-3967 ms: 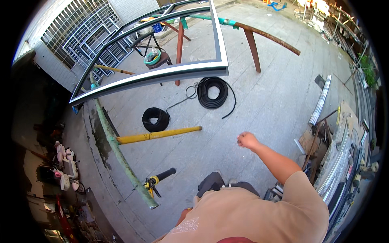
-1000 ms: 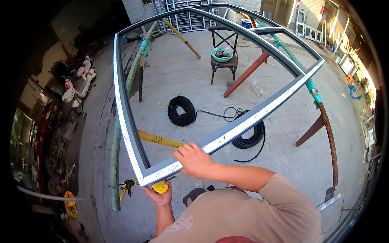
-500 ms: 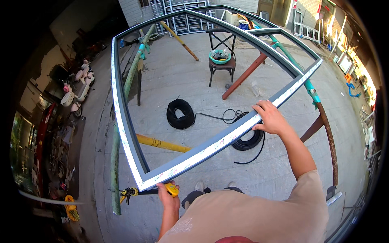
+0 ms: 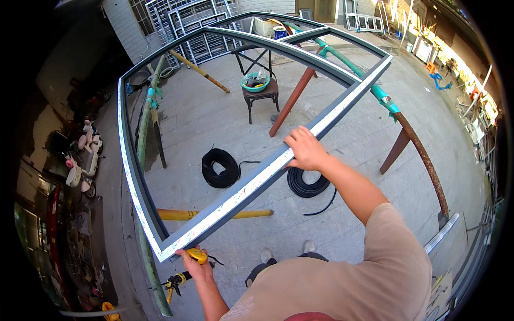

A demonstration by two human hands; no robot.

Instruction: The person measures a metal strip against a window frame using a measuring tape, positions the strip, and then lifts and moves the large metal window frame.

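A large dark-grey window frame (image 4: pixel 195 230) with a white, speckled protective strip lies across two pipe trestles. My right hand (image 4: pixel 306 151) rests over the near bar, fingers on its top and thumb toward the near side, so it is closed on the frame. At the near left corner, my left hand (image 4: pixel 199 270) grips a yellow tape measure (image 4: pixel 197 255), its fingertips close under the corner. Whether any tape is pulled out cannot be made out. Below that hand is a black and yellow tool (image 4: pixel 175 280) with a trigger-like handle, near the green trestle pipe (image 4: pixel 155 291).
Two black coils, one bulky (image 4: pixel 220 170) and one of thin strip (image 4: pixel 308 183), lie on the concrete under the frame. Behind them stands a chair (image 4: pixel 261 96) holding a turquoise basin (image 4: pixel 255 88). Slanted trestle legs, yellow (image 4: pixel 241 214) and red-brown (image 4: pixel 293 101), reach the floor.
The view has shifted, so the frame appears further left. My right hand sits nearer the middle of the near bar. The left hand still holds the tape measure at the corner.
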